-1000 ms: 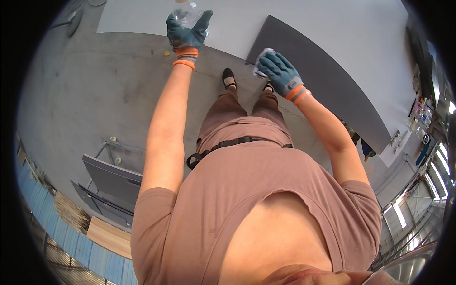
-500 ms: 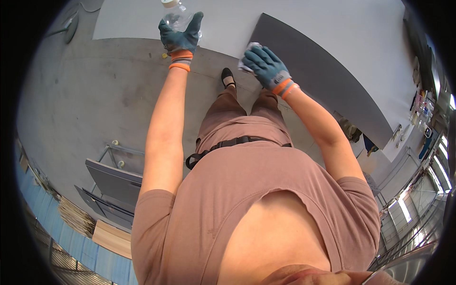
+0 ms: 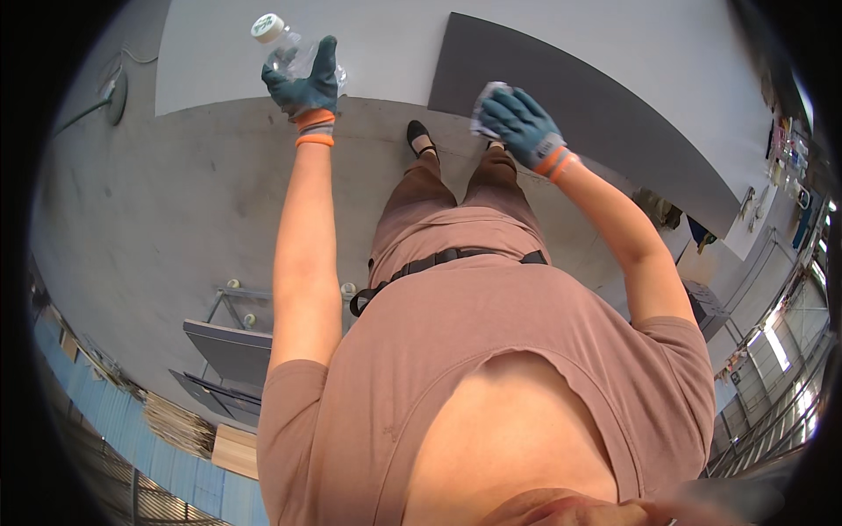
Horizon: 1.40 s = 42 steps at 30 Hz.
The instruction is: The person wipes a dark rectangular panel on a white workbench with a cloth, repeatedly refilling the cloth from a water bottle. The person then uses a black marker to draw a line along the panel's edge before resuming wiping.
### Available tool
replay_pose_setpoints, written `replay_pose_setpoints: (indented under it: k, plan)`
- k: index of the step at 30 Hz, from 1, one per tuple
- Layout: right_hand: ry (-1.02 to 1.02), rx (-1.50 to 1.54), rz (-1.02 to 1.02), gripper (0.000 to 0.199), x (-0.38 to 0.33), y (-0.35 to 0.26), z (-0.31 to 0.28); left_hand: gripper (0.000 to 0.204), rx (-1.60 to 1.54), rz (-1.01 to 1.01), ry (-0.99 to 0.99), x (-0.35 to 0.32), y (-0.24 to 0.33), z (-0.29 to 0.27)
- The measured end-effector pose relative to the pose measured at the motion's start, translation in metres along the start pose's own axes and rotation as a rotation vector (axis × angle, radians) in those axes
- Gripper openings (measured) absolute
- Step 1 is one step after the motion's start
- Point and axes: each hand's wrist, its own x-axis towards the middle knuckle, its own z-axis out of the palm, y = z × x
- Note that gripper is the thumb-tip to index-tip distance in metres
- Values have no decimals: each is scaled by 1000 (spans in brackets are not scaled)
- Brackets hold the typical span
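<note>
My left hand (image 3: 303, 88), in a grey-green coated glove with an orange cuff, is closed around a clear plastic bottle (image 3: 294, 57). The bottle has a white cap and leans to the left over the near edge of the light table. A crumpled whitish cloth (image 3: 487, 98) is under the fingers of my right hand (image 3: 524, 127), which wears a matching glove. That hand is at the near edge of a dark grey panel (image 3: 579, 96) lying on the white tabletop (image 3: 368, 44). Whether the cloth presses on the panel cannot be made out.
Bottles and small items (image 3: 789, 162) crowd the far right of the table. Behind me on the left stands a wheeled rack (image 3: 224, 342) with dark panels. Stacked sheets (image 3: 180, 422) and a wooden board (image 3: 235, 450) lie beyond it. A stand with a round base (image 3: 116, 96) is at upper left.
My right hand and the cloth have moved right along the panel's near edge. The left hand still grips the bottle, now tilted further left. The whole view has shifted a little.
</note>
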Motion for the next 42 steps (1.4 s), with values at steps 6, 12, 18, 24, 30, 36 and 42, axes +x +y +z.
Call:
replay_pose_setpoints:
  k: [6,12,18,24,30,36,42]
  plan:
    - [249,261,84,41,120,-35,10,86,84,11,29,3,3,1]
    - [569,-12,315,40,121,28,-15,82,42,-32,35,1,13,-1]
    - [356,15,360,50,122,9,15,77,5,-21,18,0,14,-3]
    - [338,-85,453,44,177,49,30,75,-33,-53,-39,0,16,1]
    - [355,-47,504,48,116,42,21,74,-21,-52,37,-1,14,-3]
    - [418,-81,578,42,169,25,37,73,10,-77,21,-2,11,0]
    - [415,-42,470,46,159,37,36,72,-71,-102,61,-1,12,-1]
